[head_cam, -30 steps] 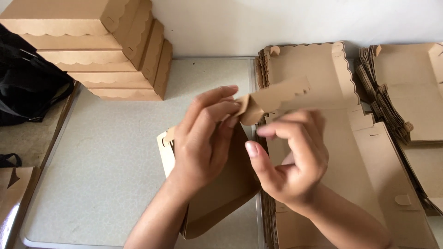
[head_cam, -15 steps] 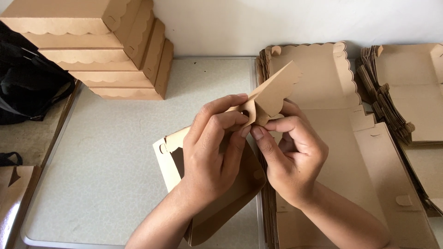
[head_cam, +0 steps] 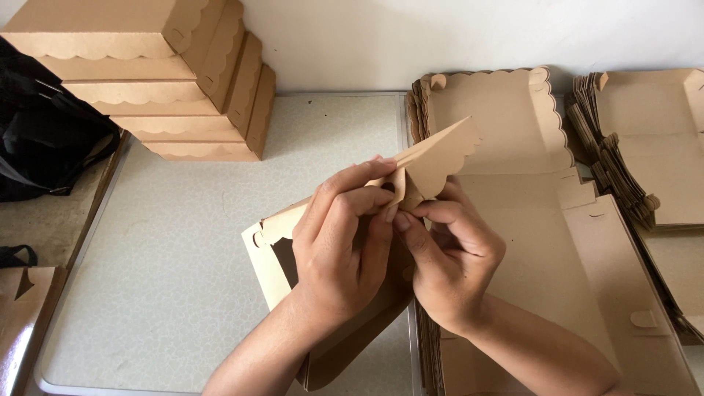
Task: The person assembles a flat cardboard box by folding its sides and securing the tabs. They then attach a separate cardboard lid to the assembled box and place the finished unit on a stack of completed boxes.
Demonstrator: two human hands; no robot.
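Brown kraft-card box blank with a scalloped flap (head_cam: 433,158), half folded, sits between my two hands just left of the tall stack of flat brown blanks (head_cam: 506,125), raised over the pale speckled tabletop (head_cam: 183,242). My left hand (head_cam: 337,249) wraps the near corner, fingers curled and clenched on the card; my right hand (head_cam: 451,257) pinches the fold beneath the scalloped flap between thumb and fingertips. I judge the card light and fairly stiff, springy at the creases, easy to crush or tear at the small tabs, so the hold belongs close to the fold lines rather than on the scalloped edge. Left of the flat stack and back toward the white wall, finished brown boxes with scalloped lids (head_cam: 154,81) are piled in steps. Right of the flat stack lies a second fanned pile of brown blanks (head_cam: 645,139). A black bag (head_cam: 44,139) rests at the far left. I see no labels or signs.
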